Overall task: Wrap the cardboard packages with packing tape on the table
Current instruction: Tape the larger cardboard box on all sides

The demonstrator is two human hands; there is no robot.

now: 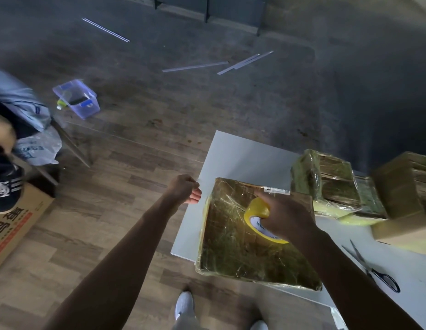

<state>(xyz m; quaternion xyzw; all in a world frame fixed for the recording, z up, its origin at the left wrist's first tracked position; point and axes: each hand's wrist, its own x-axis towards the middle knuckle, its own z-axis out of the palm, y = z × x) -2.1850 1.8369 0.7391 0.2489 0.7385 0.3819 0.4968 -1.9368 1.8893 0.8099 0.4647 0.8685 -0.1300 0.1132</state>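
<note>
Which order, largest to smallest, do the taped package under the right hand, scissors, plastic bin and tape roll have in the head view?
1. taped package
2. scissors, long but thin
3. plastic bin and tape roll: about alike; the bin is farther away and the right hand covers part of the roll, so unranked.

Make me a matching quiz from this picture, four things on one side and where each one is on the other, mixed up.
1 tape roll
2 scissors
3 clear plastic bin
4 shiny wrapped package

A on the floor
B on the table beneath the roll
C gripped by the right hand
D lying on the table's right side

Pairs: 1-C, 2-D, 3-A, 4-B
</note>
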